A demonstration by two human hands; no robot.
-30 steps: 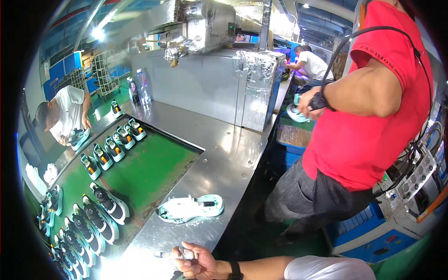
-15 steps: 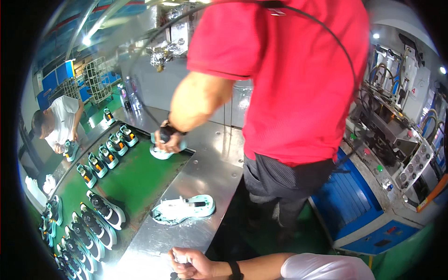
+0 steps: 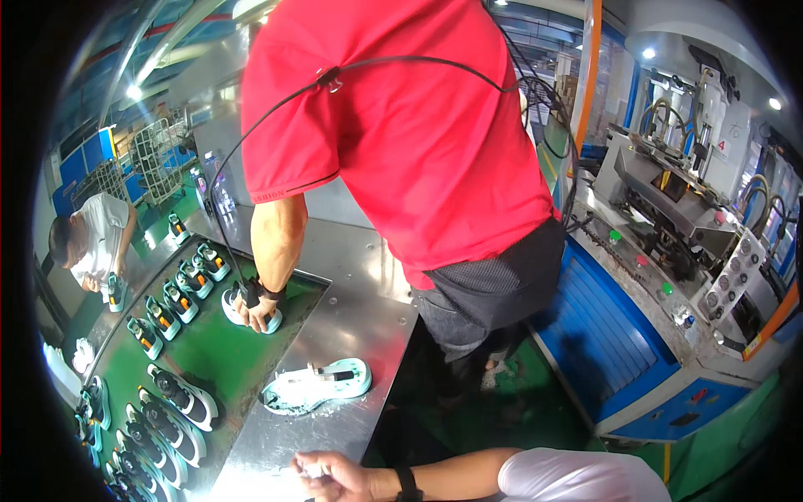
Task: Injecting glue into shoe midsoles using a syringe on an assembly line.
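Observation:
From the lower right, my right arm reaches in with a white sleeve and a dark wristband. My right hand (image 3: 339,478) is curled at the metal ledge's near end, its fingers closed; a small pale thing shows at the fingertips, but glare hides what it is. My left hand is out of view. Just beyond my right hand a light teal shoe sole (image 3: 355,370) lies on the metal ledge (image 3: 368,276), with a small metal-and-black piece on it and pale crumbs around it.
A person in a red shirt (image 3: 401,134) stands ahead, pressing on a teal shoe (image 3: 274,321) on the green conveyor (image 3: 217,351). Rows of dark sneakers (image 3: 171,418) stand at left. Another person (image 3: 100,234) handles a shoe across the line. A blue-and-grey machine (image 3: 619,318) stands at right.
The red-shirted person has leaned left and lower, bringing the held shoe down onto the conveyor. The whole view has shifted slightly. My right hand stays curled in about the same place.

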